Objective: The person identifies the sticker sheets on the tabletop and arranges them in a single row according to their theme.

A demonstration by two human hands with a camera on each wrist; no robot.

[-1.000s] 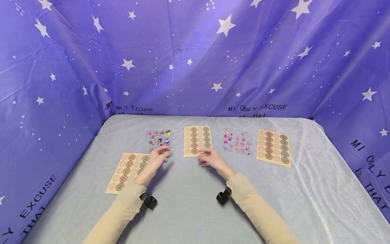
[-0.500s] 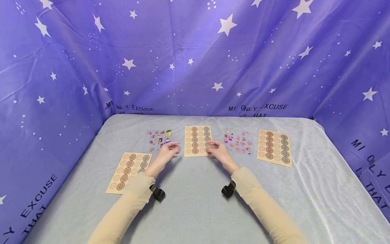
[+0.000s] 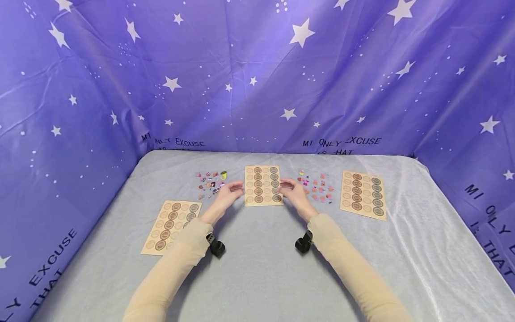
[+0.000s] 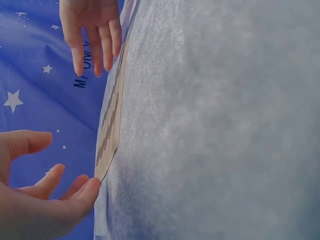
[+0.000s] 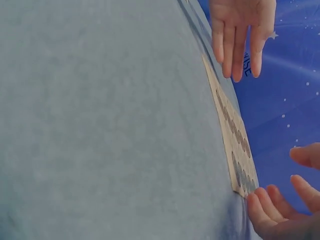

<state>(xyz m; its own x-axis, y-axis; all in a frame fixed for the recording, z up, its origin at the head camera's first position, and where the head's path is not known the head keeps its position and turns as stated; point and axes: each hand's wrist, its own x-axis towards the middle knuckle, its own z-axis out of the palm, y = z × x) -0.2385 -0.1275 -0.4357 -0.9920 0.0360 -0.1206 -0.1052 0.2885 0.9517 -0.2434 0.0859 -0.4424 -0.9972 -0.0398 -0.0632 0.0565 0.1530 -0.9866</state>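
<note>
In the head view a tan sheet of round stickers (image 3: 263, 185) lies flat at the back middle of the table, between my two hands. My left hand (image 3: 226, 197) is at its left edge, fingers loosely bent and holding nothing. At the right edge, my right hand (image 3: 295, 193) overlaps the sheet's border with its fingertips; its thumb and fingers stand apart. The left wrist view has the left hand's fingertips (image 4: 92, 185) right by a corner of the sheet (image 4: 111, 125). From the right wrist, the right hand (image 5: 285, 210) appears close to the opposite corner.
Another tan sticker sheet (image 3: 161, 223) lies front left, partly under the left sleeve in view; a third (image 3: 363, 195) lies at the right. Clear sheets of small colourful stickers sit left (image 3: 209, 184) and right (image 3: 322, 190) of the middle one. A purple star-printed curtain (image 3: 257, 89) surrounds the grey table.
Both hands have moved to the right and slightly away from the body. The right hand has passed from over the middle sheet to its right edge; the left has come up to its left edge.
</note>
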